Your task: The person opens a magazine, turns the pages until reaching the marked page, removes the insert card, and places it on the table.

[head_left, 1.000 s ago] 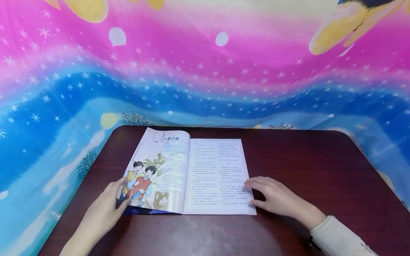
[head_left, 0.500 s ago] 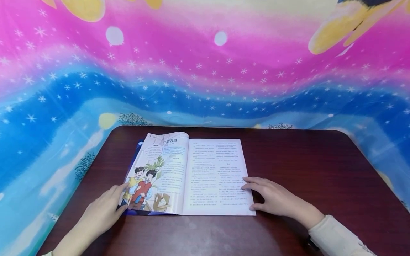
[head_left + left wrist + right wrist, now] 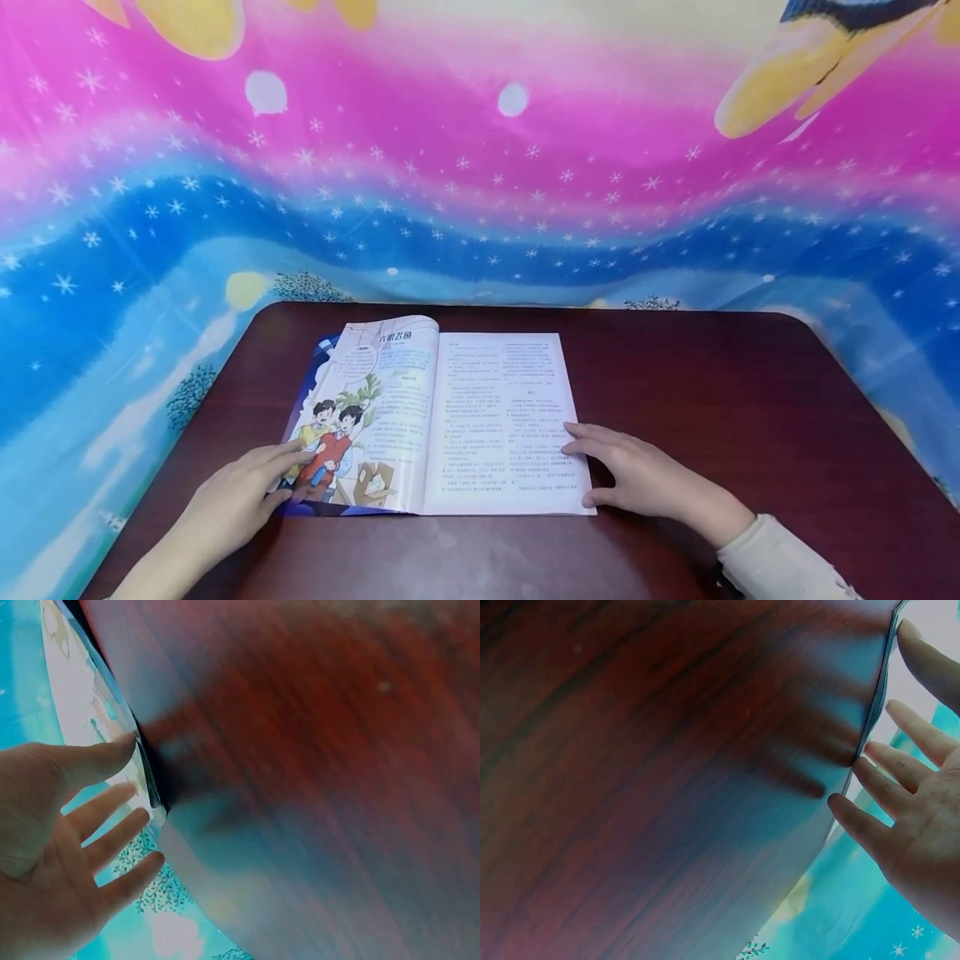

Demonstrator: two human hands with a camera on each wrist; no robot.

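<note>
An open magazine (image 3: 502, 417) lies on the dark table, its right page full of text. The left page (image 3: 390, 417) bears a drawing of two figures and curves up near the spine. Beneath it, a blue printed sheet (image 3: 309, 392) shows along the left side. My left hand (image 3: 232, 504) rests with its fingers over the lower left edge; in the left wrist view, its thumb (image 3: 112, 759) is at the paper edge and the fingers are spread. My right hand (image 3: 645, 475) touches the right page's edge with loosely extended fingers, spread in the right wrist view (image 3: 922, 795).
The reddish-brown table (image 3: 712, 392) extends to both sides of the magazine and has rounded far corners. Behind it hangs a pink and blue cloth (image 3: 450, 192) with snowflakes, which also runs down the table's left side.
The left page has settled lower, and more of the blue sheet beneath it shows at the left. My left hand has shifted slightly over the edge. My right hand stays at the right edge.
</note>
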